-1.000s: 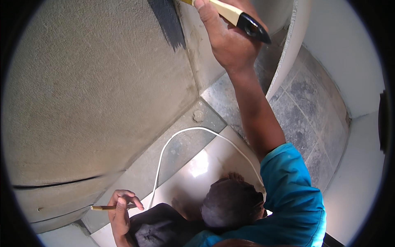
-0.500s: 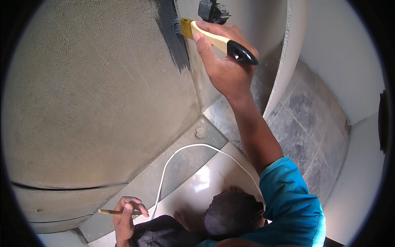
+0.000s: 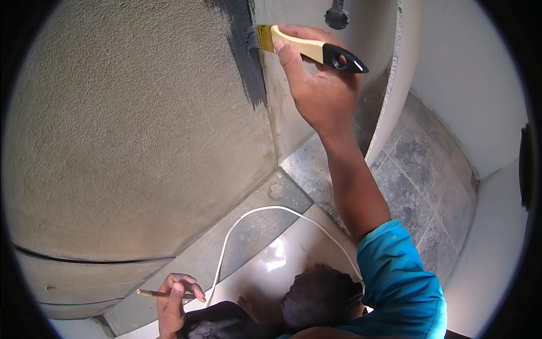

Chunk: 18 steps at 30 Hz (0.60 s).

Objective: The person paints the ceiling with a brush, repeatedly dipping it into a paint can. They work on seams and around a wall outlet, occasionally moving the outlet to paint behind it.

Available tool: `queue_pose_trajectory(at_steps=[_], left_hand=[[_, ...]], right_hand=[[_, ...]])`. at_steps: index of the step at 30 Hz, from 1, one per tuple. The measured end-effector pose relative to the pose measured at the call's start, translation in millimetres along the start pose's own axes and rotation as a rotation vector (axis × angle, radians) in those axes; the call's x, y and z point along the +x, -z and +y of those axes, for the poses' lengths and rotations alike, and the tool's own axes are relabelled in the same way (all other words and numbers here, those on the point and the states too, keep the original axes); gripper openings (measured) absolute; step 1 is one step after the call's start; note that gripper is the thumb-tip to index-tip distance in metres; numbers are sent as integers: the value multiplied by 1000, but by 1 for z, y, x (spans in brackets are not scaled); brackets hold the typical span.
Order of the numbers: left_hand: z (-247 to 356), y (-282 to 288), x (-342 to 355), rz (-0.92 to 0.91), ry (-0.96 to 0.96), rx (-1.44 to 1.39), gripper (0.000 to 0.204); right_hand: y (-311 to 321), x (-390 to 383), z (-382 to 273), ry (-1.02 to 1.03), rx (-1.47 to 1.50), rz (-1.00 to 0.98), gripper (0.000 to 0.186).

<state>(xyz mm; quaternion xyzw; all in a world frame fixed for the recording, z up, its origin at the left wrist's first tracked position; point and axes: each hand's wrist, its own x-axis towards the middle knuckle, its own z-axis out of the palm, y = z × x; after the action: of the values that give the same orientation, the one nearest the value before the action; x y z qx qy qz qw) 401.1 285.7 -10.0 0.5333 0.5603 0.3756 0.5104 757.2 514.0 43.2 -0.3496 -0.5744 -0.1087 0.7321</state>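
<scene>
My right hand (image 3: 324,90) is closed around the pale wooden handle of a flat paintbrush (image 3: 302,45), which has a yellow band and a black, holed end. The bristles press on a dark grey coated strip (image 3: 240,51) at the edge of the rough grey-brown wall (image 3: 141,124), next to the corner. Low on the left, my left hand (image 3: 175,305) holds a thin tan stick (image 3: 151,293) between its fingers, near my dark-clothed knee. What kind of stick it is I cannot make out.
A white cable (image 3: 265,208) loops over the floor ledge and pale glossy tiles (image 3: 276,254). To the right stands a curved pale panel edge (image 3: 389,85), with grey smudged floor tiles (image 3: 420,158) beyond. A dark fitting (image 3: 337,18) juts out above my right hand.
My right hand and the paintbrush have shifted slightly right in the picture, as the view has moved a little. The dark strip shows slightly lower. My left hand keeps its hold.
</scene>
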Motion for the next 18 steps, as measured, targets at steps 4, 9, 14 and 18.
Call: queue_pose_trajectory(at_steps=[4, 9, 14, 18], left_hand=[[2, 2, 1, -22, 14, -10, 50], [2, 2, -5, -14, 60, -38, 49], [2, 1, -4, -1, 51, -8, 48], [-1, 5, -14, 19, 72, 51, 50]], right_hand=[[-10, 49, 2, 112, 30, 49, 17], [-18, 57, -14, 109, 135, 180, 17], [1, -40, 17, -24, 0, 141, 16], [5, -121, 41, -47, 19, 133, 19]])
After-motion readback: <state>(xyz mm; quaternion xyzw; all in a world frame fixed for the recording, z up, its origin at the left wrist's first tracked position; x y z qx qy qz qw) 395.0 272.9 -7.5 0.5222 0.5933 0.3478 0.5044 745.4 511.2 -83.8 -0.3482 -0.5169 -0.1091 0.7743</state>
